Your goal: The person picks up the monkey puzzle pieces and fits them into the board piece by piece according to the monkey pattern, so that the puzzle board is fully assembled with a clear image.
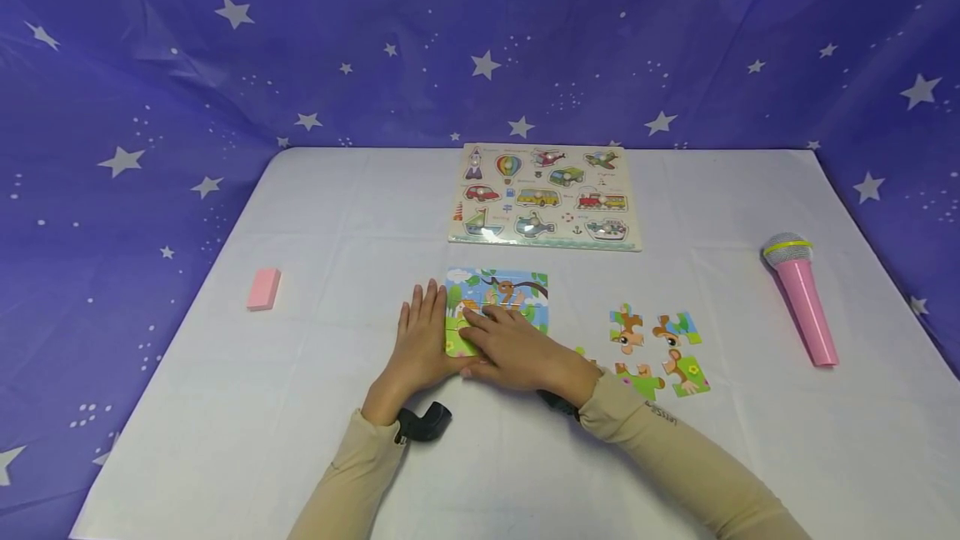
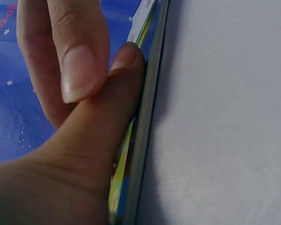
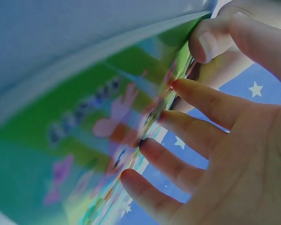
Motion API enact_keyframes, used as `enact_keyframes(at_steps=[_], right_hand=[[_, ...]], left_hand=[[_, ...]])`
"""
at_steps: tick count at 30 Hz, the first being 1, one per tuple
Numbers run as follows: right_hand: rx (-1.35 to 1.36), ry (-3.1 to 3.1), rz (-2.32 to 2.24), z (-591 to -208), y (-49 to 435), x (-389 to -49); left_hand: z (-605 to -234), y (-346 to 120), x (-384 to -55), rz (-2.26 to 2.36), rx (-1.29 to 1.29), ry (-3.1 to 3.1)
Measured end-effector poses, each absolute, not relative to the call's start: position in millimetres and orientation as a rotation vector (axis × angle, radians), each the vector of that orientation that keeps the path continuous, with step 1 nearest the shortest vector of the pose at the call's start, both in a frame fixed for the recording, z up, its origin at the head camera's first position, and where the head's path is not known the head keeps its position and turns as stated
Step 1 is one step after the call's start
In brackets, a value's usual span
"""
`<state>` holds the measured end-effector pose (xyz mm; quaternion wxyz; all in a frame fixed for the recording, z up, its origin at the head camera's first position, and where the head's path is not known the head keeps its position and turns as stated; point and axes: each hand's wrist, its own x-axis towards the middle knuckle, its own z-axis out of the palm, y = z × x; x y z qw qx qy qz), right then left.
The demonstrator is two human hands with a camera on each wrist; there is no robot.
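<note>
A small jigsaw puzzle with blue sky, a tree and an animal on a branch lies flat on the table. My left hand rests along its left side, fingers straight and thumb stretched along the near edge. In the left wrist view that thumb lies against the puzzle's thin edge. My right hand reaches over the puzzle and covers much of its lower part. Its spread fingertips touch the picture surface in the right wrist view, where the right thumb is close to the left hand.
Several loose jigsaw pieces with monkey parts lie to the right, one partly behind the right wrist. Behind the puzzle is a vehicle peg board. A pink block sits left, and a pink toy microphone far right.
</note>
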<state>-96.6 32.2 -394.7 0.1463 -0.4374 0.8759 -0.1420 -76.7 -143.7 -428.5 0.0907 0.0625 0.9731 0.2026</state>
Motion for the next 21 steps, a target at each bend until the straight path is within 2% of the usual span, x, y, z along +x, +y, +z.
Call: enact_keyframes(at_steps=[21], right_hand=[[-1.226, 2.592, -0.574, -398.3, 48.8, -110.1]], left_hand=[[-429.4, -143.5, -75.2, 0.645, 0.206, 2.917]])
